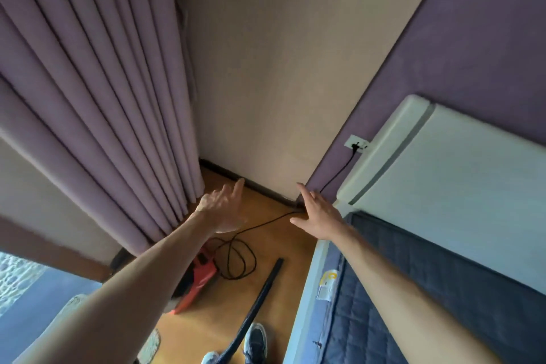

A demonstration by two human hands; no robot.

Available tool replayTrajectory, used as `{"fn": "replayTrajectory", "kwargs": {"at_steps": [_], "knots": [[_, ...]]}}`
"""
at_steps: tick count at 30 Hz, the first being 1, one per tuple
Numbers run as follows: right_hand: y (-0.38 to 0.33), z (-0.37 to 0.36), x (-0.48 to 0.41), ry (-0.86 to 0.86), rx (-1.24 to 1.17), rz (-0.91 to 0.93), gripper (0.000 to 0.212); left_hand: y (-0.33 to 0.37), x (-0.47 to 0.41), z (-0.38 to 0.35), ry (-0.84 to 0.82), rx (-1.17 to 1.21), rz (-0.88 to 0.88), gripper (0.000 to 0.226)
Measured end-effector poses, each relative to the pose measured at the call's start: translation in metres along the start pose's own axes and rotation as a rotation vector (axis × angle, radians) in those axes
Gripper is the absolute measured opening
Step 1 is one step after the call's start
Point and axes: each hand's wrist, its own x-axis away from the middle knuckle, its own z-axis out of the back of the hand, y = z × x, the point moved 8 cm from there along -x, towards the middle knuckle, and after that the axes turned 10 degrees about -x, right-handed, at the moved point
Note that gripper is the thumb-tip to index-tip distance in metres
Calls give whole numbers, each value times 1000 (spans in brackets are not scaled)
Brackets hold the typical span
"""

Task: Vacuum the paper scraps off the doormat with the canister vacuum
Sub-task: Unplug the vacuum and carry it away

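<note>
Two hands: left hand (224, 210) and right hand (317, 214) reach forward, fingers straight, holding nothing.
Canister vacuum (201, 278): red, on the floor (206, 328) beneath the left forearm, beside its coiled cord (266, 221).
Power: the cord runs to the wall socket (356, 144), so it looks ready.
Hose (266, 284): lying loose by the shoes (255, 340).
Doormat, scraps: not identifiable.

A: How much of the red vacuum (202, 276) shows?
B: Only a wedge; the left forearm (141, 269) covers the rest.
A: The black hose (260, 295) right of the vacuum?
B: It leaves by the bottom edge between two cropped shoes (255, 340).
A: The wall socket (356, 144) far beyond the vacuum?
B: Too small to make out.
A: That patterned patch (149, 344) nearer than the vacuum?
B: Mostly under the forearm; I cannot tell what it is.
</note>
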Motion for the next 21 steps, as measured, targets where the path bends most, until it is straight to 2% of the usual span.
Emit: {"fn": "replayTrajectory", "kwargs": {"at_steps": [5, 10, 21], "knots": [[-5, 70, 39, 167, -34, 29, 88, 15, 15, 66, 145, -32, -82, 91], [10, 111, 70, 260, -44, -12, 83, 46, 21, 109, 255, -86, -157, 87], [59, 154, 72, 367, -106, -79, 84, 118, -25, 135, 297, -200, -285, 88]]}}
